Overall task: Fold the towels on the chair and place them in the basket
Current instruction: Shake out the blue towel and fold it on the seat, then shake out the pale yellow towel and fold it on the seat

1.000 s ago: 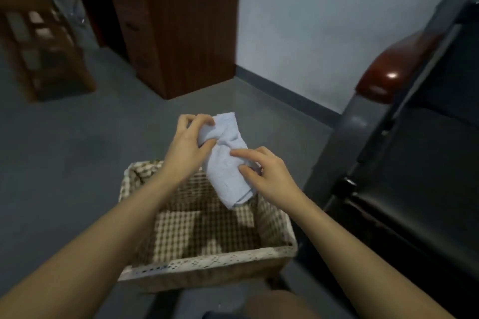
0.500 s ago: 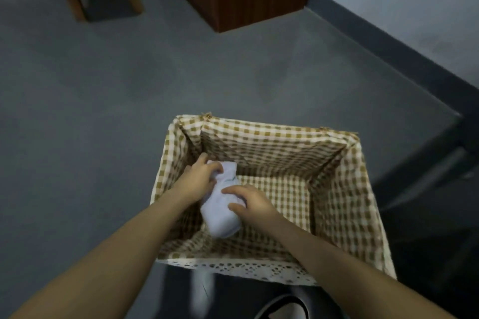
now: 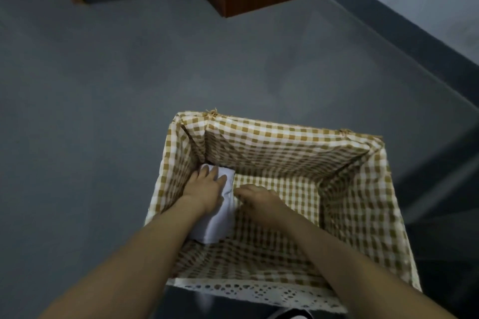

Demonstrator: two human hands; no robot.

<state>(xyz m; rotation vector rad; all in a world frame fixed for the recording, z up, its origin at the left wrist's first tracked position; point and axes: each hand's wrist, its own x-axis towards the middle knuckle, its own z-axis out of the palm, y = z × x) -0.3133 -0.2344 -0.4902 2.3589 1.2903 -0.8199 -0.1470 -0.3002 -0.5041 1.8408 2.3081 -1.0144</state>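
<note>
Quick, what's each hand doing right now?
Left hand: open, flat on the towel.
Right hand: open, fingertips at the towel's edge.

Single head cam, wide-angle, looked steeply down from above into the basket (image 3: 285, 134) on the floor (image 3: 103, 111); close range, forearms entered from bottom edge. No second view.

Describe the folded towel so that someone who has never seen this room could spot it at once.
Find the gingham-lined basket with a lace front edge, on the grey floor. Look at its bottom along the left wall, where the left hand presses down and the right hand lies beside it. The towel is the folded pale bundle there, the only plain, uncheckered cloth in the basket.
</note>
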